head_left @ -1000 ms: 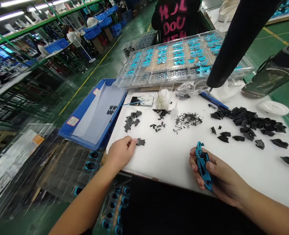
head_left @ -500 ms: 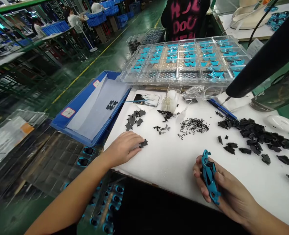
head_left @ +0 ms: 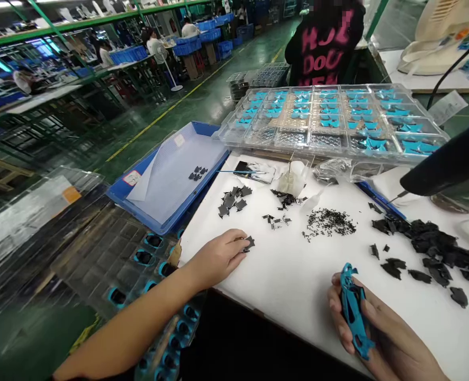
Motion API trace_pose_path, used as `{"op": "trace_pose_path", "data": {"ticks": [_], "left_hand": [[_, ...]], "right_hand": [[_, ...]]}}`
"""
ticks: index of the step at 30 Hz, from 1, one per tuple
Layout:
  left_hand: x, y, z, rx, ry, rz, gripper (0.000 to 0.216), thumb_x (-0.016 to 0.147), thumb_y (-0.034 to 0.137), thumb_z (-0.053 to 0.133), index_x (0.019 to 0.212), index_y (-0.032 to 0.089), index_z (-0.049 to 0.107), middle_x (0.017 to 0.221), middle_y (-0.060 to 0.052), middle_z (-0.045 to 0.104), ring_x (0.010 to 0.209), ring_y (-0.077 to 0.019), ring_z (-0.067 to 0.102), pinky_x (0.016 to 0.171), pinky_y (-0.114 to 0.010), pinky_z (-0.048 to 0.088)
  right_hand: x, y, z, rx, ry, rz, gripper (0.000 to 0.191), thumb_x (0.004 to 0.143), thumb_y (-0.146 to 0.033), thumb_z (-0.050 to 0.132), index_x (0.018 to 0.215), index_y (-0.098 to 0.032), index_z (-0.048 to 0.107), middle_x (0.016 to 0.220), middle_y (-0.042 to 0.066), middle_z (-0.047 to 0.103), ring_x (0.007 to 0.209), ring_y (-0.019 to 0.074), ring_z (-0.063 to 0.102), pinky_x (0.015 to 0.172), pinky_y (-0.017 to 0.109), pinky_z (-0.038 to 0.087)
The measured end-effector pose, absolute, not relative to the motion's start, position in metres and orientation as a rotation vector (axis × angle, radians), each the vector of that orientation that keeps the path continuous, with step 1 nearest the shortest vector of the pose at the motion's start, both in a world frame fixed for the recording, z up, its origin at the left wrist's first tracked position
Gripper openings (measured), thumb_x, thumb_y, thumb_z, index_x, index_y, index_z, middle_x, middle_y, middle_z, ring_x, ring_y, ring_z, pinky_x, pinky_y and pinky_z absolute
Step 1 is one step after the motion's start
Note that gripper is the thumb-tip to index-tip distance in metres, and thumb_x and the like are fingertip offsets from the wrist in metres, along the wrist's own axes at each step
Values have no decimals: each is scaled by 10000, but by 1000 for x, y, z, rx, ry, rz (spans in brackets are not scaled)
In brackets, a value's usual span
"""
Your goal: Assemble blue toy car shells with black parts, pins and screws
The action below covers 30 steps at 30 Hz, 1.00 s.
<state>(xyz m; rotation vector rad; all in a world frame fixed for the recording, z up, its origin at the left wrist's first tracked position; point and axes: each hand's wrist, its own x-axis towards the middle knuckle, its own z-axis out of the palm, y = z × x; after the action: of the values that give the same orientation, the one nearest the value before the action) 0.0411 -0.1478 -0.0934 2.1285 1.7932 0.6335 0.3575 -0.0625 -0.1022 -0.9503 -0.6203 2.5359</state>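
My left hand (head_left: 221,256) rests on the white work surface. Its thumb and fingertips are closed on a small flat dark-grey plastic piece (head_left: 251,243) with notched edges. A glossy blue plastic shell (head_left: 353,317), long and curved with black inside, is held tilted upright in my right hand (head_left: 381,333), fingers wrapped round it. Similar grey pieces (head_left: 233,199) lie in a loose group beyond my left hand. Small black pins or screws (head_left: 330,223) are scattered between the hands, farther out. To the right of the shell sits a heap of black plastic parts (head_left: 436,243).
A blue tray (head_left: 139,214) with a white sheet and several grey pieces stands at the left. Clear compartment trays (head_left: 330,140) of blue parts span the back. A dark cylindrical arm (head_left: 441,161) juts in from the right. A person in a black top (head_left: 325,47) is beyond.
The whole view has shifted, so the bench sits lower and further right. Both hands keep their holds on the grey piece and the blue shell.
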Motion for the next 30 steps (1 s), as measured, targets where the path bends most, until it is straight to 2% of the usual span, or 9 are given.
{"op": "trace_pose_path", "data": {"ticks": [4,7,10,15,20,26,30], "left_hand": [[51,-150,-96,2047,1795,923,216,889,183,602,1093,127,648,1071,-131,648,991,-193,644,875,-305,554],[59,-151,-99,1921,1788,1158,155,877,154,613,1024,130,657,919,-98,677,846,-162,654,761,-273,554],[64,-151,-102,1879,1797,1223,137,877,130,604,1004,133,654,855,-80,690,785,-147,651,713,-259,544],[62,-151,-101,1856,1785,1251,172,869,84,584,1012,139,662,964,-100,690,918,-155,658,831,-279,550],[62,-151,-100,1850,1829,1244,190,857,67,568,997,142,671,1087,-127,661,1019,-169,646,898,-305,547],[71,-146,-101,1860,1844,1262,197,847,72,588,1007,163,657,930,-62,707,892,-137,671,810,-260,570],[83,-150,-95,1826,1773,1286,226,842,47,598,1018,176,660,943,-50,703,905,-131,662,830,-254,552]], "right_hand": [[358,-62,-102,-990,-578,2529,231,867,-331,664,1076,-236,683,932,87,644,696,199,626,605,310,559],[358,-62,-104,-1005,-507,2510,271,879,-351,640,1111,-218,683,962,111,656,775,238,642,665,353,575],[356,-61,-106,-1050,-394,2498,340,868,-411,645,1134,-202,681,998,133,676,826,276,660,730,400,586],[349,-61,-105,-1232,-181,2471,481,817,-440,709,1196,-148,657,1125,163,675,921,327,680,867,448,576],[346,-63,-103,-1338,-38,2413,533,797,-393,729,1247,-128,624,1229,183,635,1060,365,643,921,466,560],[346,-60,-109,-1302,-91,2426,515,816,-419,712,1237,-135,630,1249,178,627,1097,349,632,947,448,549],[341,-65,-102,-1096,-211,2452,409,889,-394,653,1202,-133,637,1219,176,642,1040,325,661,965,451,526]]}}
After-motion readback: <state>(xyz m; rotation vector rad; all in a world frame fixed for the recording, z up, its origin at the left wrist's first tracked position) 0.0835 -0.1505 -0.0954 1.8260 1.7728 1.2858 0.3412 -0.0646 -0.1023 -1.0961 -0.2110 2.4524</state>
